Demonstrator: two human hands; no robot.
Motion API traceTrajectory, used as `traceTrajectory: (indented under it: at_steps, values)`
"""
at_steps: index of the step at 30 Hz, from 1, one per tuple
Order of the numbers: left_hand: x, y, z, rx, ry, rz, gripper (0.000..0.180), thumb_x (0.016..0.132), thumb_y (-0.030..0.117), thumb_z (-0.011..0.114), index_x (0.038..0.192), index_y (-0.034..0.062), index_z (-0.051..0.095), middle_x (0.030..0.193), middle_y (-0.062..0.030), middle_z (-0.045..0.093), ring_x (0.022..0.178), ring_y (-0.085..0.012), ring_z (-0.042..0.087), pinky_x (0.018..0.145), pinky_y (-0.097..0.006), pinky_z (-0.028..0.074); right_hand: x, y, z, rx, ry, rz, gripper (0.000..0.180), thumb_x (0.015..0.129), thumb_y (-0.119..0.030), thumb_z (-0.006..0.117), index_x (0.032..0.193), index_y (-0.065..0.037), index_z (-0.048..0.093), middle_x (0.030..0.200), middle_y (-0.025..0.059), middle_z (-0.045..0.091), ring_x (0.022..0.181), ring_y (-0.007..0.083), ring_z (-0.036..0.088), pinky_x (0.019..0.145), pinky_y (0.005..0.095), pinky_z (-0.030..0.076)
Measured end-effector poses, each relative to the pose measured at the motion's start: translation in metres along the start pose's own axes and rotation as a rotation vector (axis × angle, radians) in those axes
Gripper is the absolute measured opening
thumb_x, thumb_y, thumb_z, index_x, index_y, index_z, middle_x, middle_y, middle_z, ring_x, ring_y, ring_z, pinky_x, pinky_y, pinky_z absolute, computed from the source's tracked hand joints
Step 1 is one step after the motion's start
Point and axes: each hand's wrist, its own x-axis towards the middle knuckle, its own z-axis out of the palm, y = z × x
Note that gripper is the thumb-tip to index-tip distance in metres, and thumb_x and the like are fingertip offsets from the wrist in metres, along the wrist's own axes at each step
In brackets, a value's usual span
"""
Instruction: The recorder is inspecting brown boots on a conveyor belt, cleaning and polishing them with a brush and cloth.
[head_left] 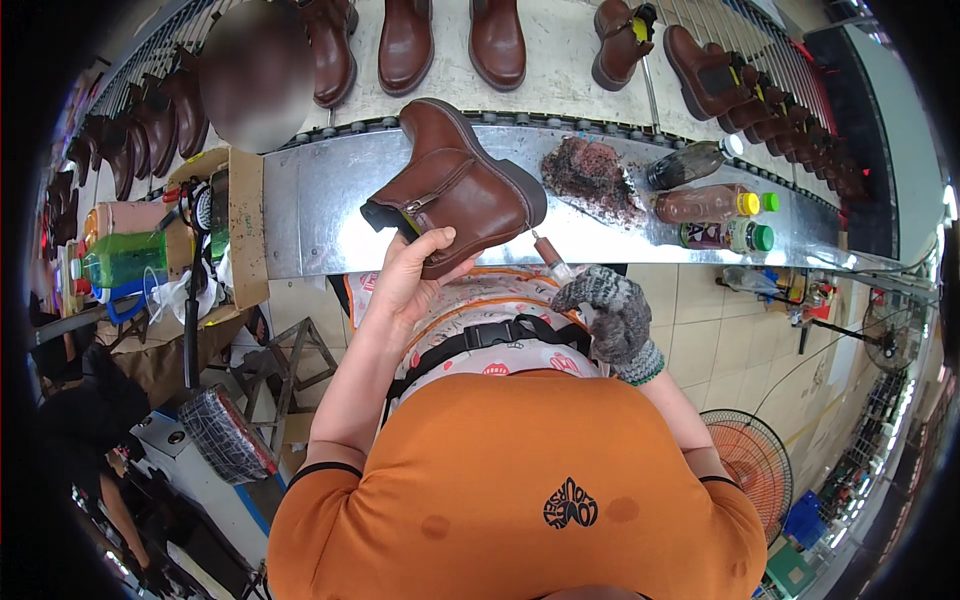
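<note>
A brown leather ankle boot (480,200) with a side zip is held up over the metal ledge, tilted on its side with its dark sole facing away to the right. My bare left hand (412,275) grips it near the heel and shaft, the thumb lying on the leather. In a grey knitted glove, my right hand (612,318) is closed around a small syringe (547,252) of brown liquid. The syringe's thin tip reaches the boot's edge by the toe and sole; whether it touches I cannot tell. The gloved fingertips are partly hidden.
On the metal ledge (320,225) lie a dark, paint-stained sponge-like lump (590,175) and several bottles (700,203) at right. A conveyor (570,65) carrying brown boots (497,45) runs behind it. A cardboard box (247,230) stands left, an orange fan (745,460) lower right.
</note>
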Motion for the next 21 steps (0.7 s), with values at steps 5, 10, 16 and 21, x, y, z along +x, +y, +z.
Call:
traceTrajectory:
  at_steps: [5,10,16,21]
  values:
    - [0.001,0.009,-0.01,-0.133,-0.067,0.028,0.057,0.077,0.01,0.064,0.125,-0.0027,0.035,0.112,-0.0189,0.055,0.091,-0.0314,0.064,0.069,-0.032,0.059,-0.011,0.011,-0.015,0.568,0.186,0.365,0.028,0.089,-0.017,0.049,0.113,-0.003,0.056,0.082,0.0094,0.063,0.07,0.0166,0.06,0.061,0.0273,0.051]
    - [0.004,0.028,-0.003,0.215,-0.011,0.108,0.065,0.071,0.005,0.064,0.129,0.0007,0.035,0.111,-0.0157,0.057,0.086,-0.0277,0.065,0.06,-0.033,0.058,-0.003,0.056,-0.001,0.586,0.508,0.617,0.059,0.081,0.002,0.054,0.135,-0.008,0.032,0.076,0.0034,0.055,0.053,0.0064,0.05,0.042,0.022,0.043]
    - [0.078,0.079,0.062,0.532,-0.26,0.244,0.066,0.071,0.011,0.065,0.13,0.0021,0.037,0.105,-0.0096,0.057,0.086,-0.0181,0.061,0.06,-0.034,0.056,-0.03,0.174,0.061,0.618,0.475,0.595,0.034,0.086,-0.004,0.055,0.118,-0.007,0.044,0.077,0.0018,0.055,0.057,0.0097,0.05,0.049,0.0239,0.043]
    - [0.192,0.115,0.134,0.57,-0.22,0.209,0.046,0.068,0.005,0.068,0.11,0.0031,0.049,0.102,-0.0086,0.056,0.088,-0.0204,0.061,0.061,-0.036,0.06,-0.018,0.158,0.062,0.293,0.509,0.69,0.015,0.084,-0.017,0.059,0.093,-0.006,0.055,0.063,0.0031,0.055,0.05,0.0129,0.052,0.046,0.0294,0.041]
